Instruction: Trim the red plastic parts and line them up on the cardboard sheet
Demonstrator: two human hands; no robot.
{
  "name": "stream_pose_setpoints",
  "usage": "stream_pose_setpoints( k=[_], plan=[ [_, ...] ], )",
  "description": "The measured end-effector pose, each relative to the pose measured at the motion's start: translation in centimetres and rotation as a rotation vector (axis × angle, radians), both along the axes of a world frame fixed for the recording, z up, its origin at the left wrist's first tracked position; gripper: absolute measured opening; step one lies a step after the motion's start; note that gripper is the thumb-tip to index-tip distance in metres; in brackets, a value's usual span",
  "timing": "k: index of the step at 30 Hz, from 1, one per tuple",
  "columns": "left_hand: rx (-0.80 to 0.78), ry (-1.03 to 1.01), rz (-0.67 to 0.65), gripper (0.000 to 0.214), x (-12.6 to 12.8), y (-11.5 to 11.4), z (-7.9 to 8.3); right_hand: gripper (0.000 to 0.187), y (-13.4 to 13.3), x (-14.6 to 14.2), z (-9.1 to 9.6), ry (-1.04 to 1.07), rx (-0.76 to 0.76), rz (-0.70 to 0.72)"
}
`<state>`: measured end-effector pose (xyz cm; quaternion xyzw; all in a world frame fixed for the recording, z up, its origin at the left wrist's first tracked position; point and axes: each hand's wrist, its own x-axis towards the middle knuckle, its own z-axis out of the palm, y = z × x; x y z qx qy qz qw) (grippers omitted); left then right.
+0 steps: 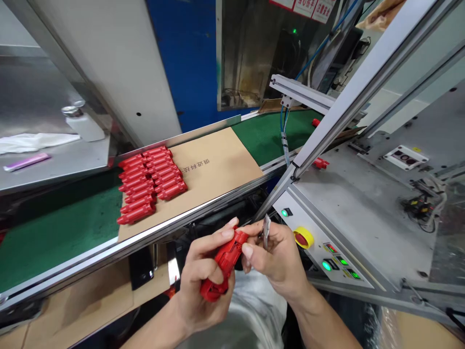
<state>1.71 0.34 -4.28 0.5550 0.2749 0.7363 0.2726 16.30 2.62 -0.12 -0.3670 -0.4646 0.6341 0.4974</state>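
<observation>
Left hand [205, 276] curled shut around a red plastic part [225, 259]; right hand [276, 257] pinching a small metal blade [267, 231] just beside its end. Rows of matching red parts [152, 177] lie on a cardboard sheet [218, 165] on a green conveyor belt [65, 228], beyond both hands.

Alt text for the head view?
The left hand holds a red plastic part while the right hand pinches a small metal piece beside it. Rows of matching red parts lie on cardboard on a green conveyor belt.
</observation>
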Motion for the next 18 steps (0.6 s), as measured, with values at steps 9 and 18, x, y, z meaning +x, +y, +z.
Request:
stream_pose_setpoints(
  k=[9,18],
  plan=[
    [0.052,0.035,-0.060,0.044,-0.23,0.37,-0.18,0.016,0.34,0.16,-0.19,0.003,0.036,-0.004],
    [-0.015,-0.014,-0.116,0.042,-0.38,0.02,-0.22,0.022,0.04,0.96,-0.40,0.014,0.061,0.039]
  ],
)
